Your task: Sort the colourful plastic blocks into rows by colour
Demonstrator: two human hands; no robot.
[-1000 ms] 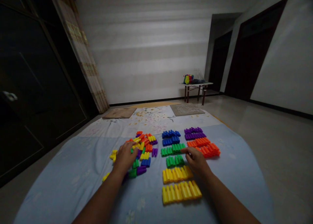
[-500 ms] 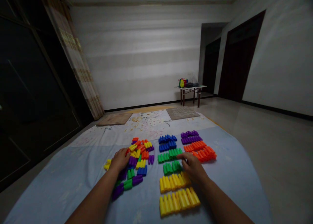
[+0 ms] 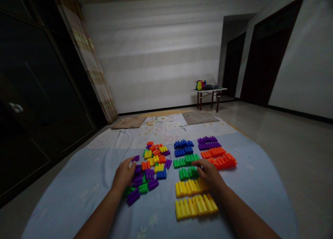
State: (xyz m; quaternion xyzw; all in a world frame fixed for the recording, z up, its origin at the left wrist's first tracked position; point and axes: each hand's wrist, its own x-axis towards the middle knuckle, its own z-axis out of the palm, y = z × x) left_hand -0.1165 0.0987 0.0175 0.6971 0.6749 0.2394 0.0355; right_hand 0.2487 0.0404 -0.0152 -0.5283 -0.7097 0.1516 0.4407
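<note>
Loose pieces [image 3: 149, 174] lie on tabletop [image 3: 78, 197] beside my left grip [image 3: 123, 174]. Piece rows [image 3: 197, 205] right of those, two columns; my right grip [image 3: 208, 171] sits before the right column [image 3: 223, 161]. Two boards [image 3: 129, 123] lie behind, side table [image 3: 220, 89] beyond, right.

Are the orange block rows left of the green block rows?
No, the orange block rows lie right of the green block rows.
</note>
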